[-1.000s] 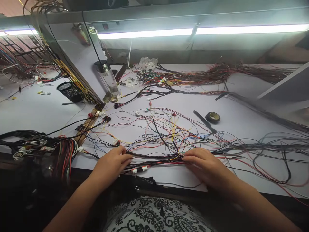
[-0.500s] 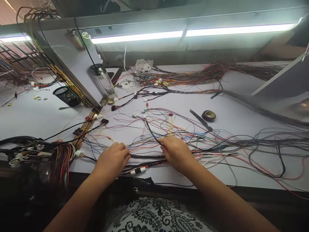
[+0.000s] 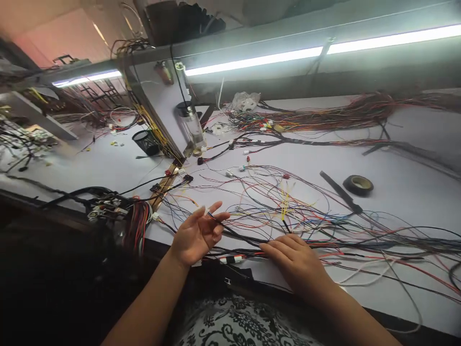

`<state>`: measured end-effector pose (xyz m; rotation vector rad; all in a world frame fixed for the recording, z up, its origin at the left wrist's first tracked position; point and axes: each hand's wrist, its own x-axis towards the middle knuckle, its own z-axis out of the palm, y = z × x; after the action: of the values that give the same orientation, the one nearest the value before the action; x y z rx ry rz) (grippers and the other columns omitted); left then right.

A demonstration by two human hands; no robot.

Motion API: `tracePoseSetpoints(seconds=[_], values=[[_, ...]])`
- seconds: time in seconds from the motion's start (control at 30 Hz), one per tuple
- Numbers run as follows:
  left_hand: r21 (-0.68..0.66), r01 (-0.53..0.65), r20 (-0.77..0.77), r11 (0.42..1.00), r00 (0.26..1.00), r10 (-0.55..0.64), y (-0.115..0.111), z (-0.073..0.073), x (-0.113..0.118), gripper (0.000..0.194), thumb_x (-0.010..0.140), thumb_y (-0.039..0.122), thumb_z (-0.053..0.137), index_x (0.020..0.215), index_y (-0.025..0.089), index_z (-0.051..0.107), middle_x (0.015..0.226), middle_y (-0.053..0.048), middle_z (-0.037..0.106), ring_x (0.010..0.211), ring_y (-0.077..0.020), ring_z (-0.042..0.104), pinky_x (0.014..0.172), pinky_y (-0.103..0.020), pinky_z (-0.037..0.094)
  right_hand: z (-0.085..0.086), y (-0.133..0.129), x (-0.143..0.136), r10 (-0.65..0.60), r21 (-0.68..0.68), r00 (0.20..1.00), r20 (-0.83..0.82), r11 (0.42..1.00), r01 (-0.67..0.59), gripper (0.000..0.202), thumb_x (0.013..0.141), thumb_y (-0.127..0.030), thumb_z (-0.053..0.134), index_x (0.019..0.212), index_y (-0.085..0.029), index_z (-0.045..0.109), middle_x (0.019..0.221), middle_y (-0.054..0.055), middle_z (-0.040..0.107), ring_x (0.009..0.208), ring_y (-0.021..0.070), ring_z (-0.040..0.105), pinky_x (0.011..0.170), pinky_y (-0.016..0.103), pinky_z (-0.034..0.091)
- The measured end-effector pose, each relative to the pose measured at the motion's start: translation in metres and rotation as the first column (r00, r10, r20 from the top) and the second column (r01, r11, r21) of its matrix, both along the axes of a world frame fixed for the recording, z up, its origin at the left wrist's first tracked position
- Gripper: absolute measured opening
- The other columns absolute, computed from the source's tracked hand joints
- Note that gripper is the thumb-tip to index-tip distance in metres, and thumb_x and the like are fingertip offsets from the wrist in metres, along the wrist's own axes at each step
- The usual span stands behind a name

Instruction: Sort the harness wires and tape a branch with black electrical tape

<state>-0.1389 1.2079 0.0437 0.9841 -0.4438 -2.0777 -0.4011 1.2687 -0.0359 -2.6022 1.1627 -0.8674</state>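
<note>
My left hand (image 3: 198,235) is turned palm up, its fingers partly spread. A small white connector (image 3: 206,211) sits by the thumb tip, and its thin dark wires pass between the fingers. From there a black wire bundle (image 3: 245,235) runs right, to my right hand (image 3: 293,257). This hand is palm down with fingers together over the bundle; its thumb is hidden. Just above it, a black sleeve with yellow wires (image 3: 285,211) fans out. A white connector with a black band (image 3: 231,259) lies between the hands, near the table edge.
A roll of black tape (image 3: 358,185) and a flat dark strip-like tool (image 3: 340,191) lie at right. Loose wires spread across the white table (image 3: 302,163). Behind are a thick wire bundle (image 3: 324,115), a clear cylinder (image 3: 192,126) and a black mesh cup (image 3: 146,142).
My left hand has turned from palm down to palm up, with a white connector at its thumb. The right hand has moved off the upright black sleeve, lower onto the bundle. The view has swung left.
</note>
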Motion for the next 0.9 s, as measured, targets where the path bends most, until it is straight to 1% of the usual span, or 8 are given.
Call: tracePoseSetpoints(seconds=[0.07, 0.2, 0.33, 0.43, 0.6, 0.73, 0.83, 0.9], values=[[0.035, -0.058, -0.011, 0.998, 0.998, 0.058, 0.003, -0.005, 0.005, 0.039, 0.086, 0.043, 0.054, 0.118, 0.020, 0.056, 0.112, -0.012, 0.065, 0.064, -0.0091, 0.052, 0.057, -0.021, 0.043, -0.002, 0.000, -0.001, -0.004, 0.002, 1.000, -0.010, 1.000, 0.004, 0.030, 0.094, -0.011, 0.041, 0.118, -0.018, 0.058, 0.097, 0.007, 0.068, 0.085, 0.0189, 0.056, 0.079, 0.035, 0.039], [-0.014, -0.149, 0.059, 0.989, 0.987, 0.149, 0.008, -0.010, 0.013, 0.028, 0.089, 0.032, 0.054, 0.115, 0.021, 0.055, 0.116, -0.013, 0.063, 0.068, -0.0082, 0.056, 0.060, -0.018, 0.046, -0.004, 0.002, -0.001, 0.022, -0.006, 1.000, 0.000, 1.000, -0.022, 0.030, 0.093, -0.010, 0.041, 0.117, -0.016, 0.059, 0.098, 0.008, 0.068, 0.086, 0.0191, 0.056, 0.081, 0.037, 0.040], [-0.057, -0.149, 0.094, 0.987, 0.984, 0.154, 0.012, -0.010, 0.021, 0.031, 0.089, 0.024, 0.054, 0.118, 0.016, 0.056, 0.124, -0.013, 0.060, 0.072, -0.0080, 0.059, 0.067, -0.020, 0.051, -0.004, 0.002, 0.000, 0.030, -0.011, 1.000, 0.005, 0.999, -0.030, 0.030, 0.092, -0.007, 0.043, 0.116, -0.015, 0.059, 0.096, 0.007, 0.067, 0.086, 0.0187, 0.055, 0.080, 0.036, 0.039], [-0.088, -0.157, 0.139, 0.984, 0.976, 0.168, 0.012, -0.010, 0.028, 0.031, 0.087, 0.018, 0.054, 0.117, 0.011, 0.059, 0.119, -0.014, 0.061, 0.072, -0.0081, 0.059, 0.068, -0.019, 0.052, -0.004, 0.002, 0.000, 0.027, -0.015, 1.000, 0.005, 1.000, -0.027, 0.030, 0.092, -0.005, 0.043, 0.115, -0.015, 0.059, 0.095, 0.007, 0.067, 0.086, 0.0187, 0.055, 0.081, 0.036, 0.038], [-0.138, -0.154, 0.136, 0.978, 0.976, 0.173, 0.013, -0.010, 0.032, 0.038, 0.082, 0.012, 0.058, 0.120, 0.015, 0.058, 0.113, -0.011, 0.065, 0.076, -0.0083, 0.061, 0.073, -0.020, 0.052, -0.006, 0.002, -0.001, 0.022, -0.008, 1.000, -0.009, 1.000, -0.022, 0.031, 0.092, -0.005, 0.043, 0.116, -0.015, 0.058, 0.095, 0.007, 0.067, 0.086, 0.0187, 0.056, 0.081, 0.036, 0.038], [-0.239, -0.078, 0.349, 0.968, 0.923, 0.161, 0.013, -0.013, 0.034, 0.026, 0.078, 0.026, 0.071, 0.098, 0.012, 0.063, 0.091, -0.008, 0.069, 0.059, -0.0064, 0.059, 0.056, -0.017, 0.047, -0.009, 0.002, -0.001, 0.020, 0.008, 1.000, 0.002, 1.000, -0.020, 0.032, 0.090, -0.004, 0.045, 0.118, -0.016, 0.056, 0.095, 0.006, 0.067, 0.086, 0.0192, 0.056, 0.081, 0.036, 0.038], [-0.259, -0.023, 0.485, 0.966, 0.862, 0.151, 0.012, -0.017, 0.037, 0.037, 0.072, 0.046, 0.074, 0.075, 0.014, 0.054, 0.062, -0.001, 0.063, 0.043, -0.0048, 0.049, 0.041, -0.015, 0.035, -0.011, 0.002, -0.001, 0.010, 0.032, 1.000, 0.001, 0.999, -0.010, 0.034, 0.090, -0.005, 0.047, 0.120, -0.018, 0.055, 0.095, 0.006, 0.066, 0.086, 0.0199, 0.056, 0.082, 0.037, 0.038], [-0.237, -0.006, 0.538, 0.972, 0.832, 0.136, 0.011, -0.020, 0.038, 0.045, 0.072, 0.054, 0.070, 0.069, 0.016, 0.048, 0.053, 0.002, 0.057, 0.037, -0.0033, 0.042, 0.036, -0.014, 0.027, -0.011, 0.002, -0.001, 0.012, 0.041, 1.000, 0.002, 0.999, -0.012, 0.033, 0.090, -0.007, 0.049, 0.120, -0.020, 0.055, 0.094, 0.006, 0.066, 0.085, 0.0199, 0.056, 0.081, 0.037, 0.038]])
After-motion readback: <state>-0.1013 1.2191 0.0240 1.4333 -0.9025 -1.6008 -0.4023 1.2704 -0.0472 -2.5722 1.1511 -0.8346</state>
